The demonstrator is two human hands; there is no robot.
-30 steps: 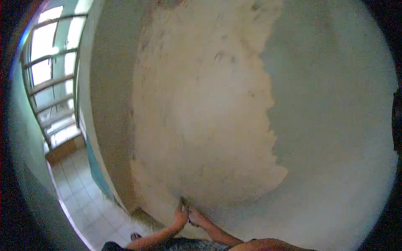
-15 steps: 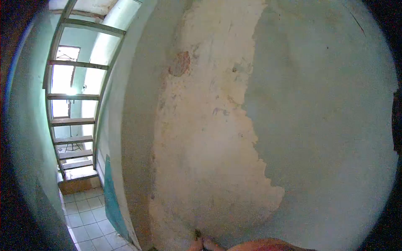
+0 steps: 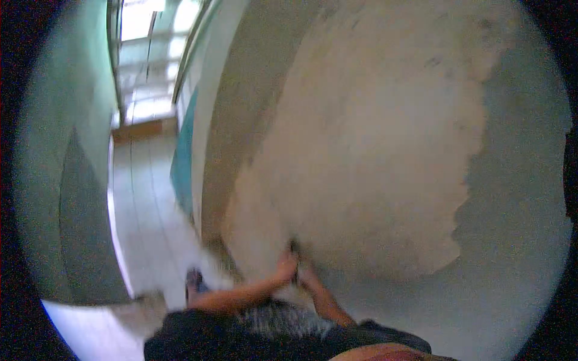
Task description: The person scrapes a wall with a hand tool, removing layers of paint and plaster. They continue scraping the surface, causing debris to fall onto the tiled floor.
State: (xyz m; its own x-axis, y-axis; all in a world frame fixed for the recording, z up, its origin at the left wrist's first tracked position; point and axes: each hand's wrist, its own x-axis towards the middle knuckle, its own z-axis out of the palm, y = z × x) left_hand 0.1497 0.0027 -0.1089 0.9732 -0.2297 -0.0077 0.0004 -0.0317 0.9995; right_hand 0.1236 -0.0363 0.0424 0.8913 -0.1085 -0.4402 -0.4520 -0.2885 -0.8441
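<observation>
Both hands are low in front of my body, close to the wall, and motion blur softens them. My left hand is closed around a slim dark tool, whose dark tip points up past the fingers toward the bare beige patch. Close beside it, my right hand meets the lower part of the same tool; I cannot tell how its fingers lie. The wall has a large beige area with a ragged edge against grey-green paint on the right.
A wooden ladder leans at the far end of the narrow passage, before a bright window. White floor tiles run along the left, between the green left wall and a teal strip. My foot stands on the floor.
My view has tipped downward and turned, so the ladder and wall patch sit differently. My hands, forearms and clothing, mostly below the frame before, now show.
</observation>
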